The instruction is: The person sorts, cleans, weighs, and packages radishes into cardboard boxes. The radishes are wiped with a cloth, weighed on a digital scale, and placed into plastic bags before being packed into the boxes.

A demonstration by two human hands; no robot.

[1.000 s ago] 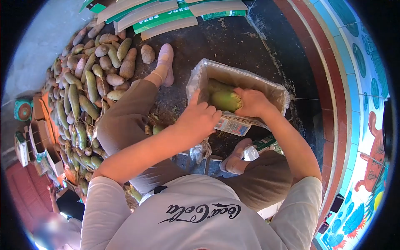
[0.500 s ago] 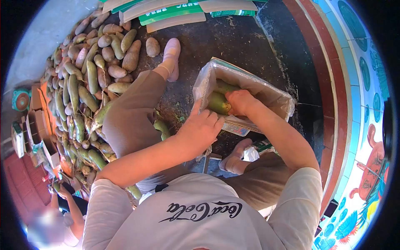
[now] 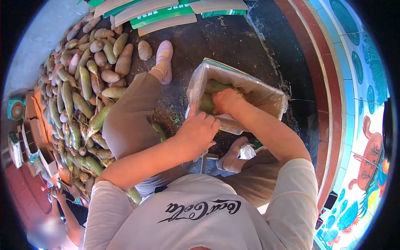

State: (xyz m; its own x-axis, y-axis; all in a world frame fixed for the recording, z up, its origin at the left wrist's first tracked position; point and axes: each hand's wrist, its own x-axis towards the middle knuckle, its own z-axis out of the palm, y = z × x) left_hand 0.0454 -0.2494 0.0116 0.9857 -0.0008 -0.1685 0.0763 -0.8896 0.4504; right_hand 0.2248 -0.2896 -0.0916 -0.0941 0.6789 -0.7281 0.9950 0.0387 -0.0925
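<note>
A cardboard box (image 3: 233, 123) lined with clear plastic (image 3: 262, 98) sits tilted on the floor between my legs. Inside its left part lie green radishes (image 3: 206, 102). My right hand (image 3: 226, 101) reaches down into the box, fingers curled against the nearest radish; my fingertips are partly hidden. At the box's near left corner, my left hand (image 3: 197, 130) holds the rim and liner, with the index finger stretched up along the edge.
To my left spreads a large heap of green and brownish radishes (image 3: 83, 96). One brownish root (image 3: 144, 50) lies apart near my foot (image 3: 164, 56). Flattened green cartons (image 3: 162, 16) are at the top. Another person (image 3: 68, 214) works at lower left, beside cardboard boxes (image 3: 35, 135).
My right hand has pushed the near radish slightly deeper and leftward in the box. My left hand stays at the corner. The whole view has shifted a little.
</note>
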